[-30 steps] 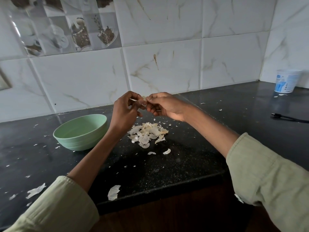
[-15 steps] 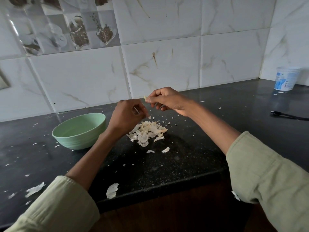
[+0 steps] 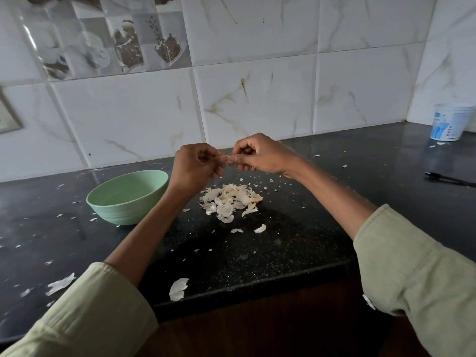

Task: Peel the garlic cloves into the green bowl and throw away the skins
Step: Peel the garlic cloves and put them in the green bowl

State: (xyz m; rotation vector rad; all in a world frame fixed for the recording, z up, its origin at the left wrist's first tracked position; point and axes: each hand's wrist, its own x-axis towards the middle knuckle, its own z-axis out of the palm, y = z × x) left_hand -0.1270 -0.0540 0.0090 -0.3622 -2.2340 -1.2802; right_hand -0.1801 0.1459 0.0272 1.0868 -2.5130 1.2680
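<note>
Half a second ago the hands were apart, the left lowered toward the heap; now the left hand (image 3: 195, 163) and the right hand (image 3: 257, 154) have come back together above the black speckled stone worktop (image 3: 283, 243), fingertips of both pinching one small pale garlic clove (image 3: 226, 158) between them. That suggests another strip of skin is about to be pulled off, so peeling is not finished. The heap of papery white garlic skins (image 3: 230, 200) lies below the hands, not yet thrown away. The round pale green bowl (image 3: 126, 199) stands left of the heap; its inside is mostly hidden, so any cloves there cannot be made out. The clove itself is almost wholly covered by fingers.
</note>
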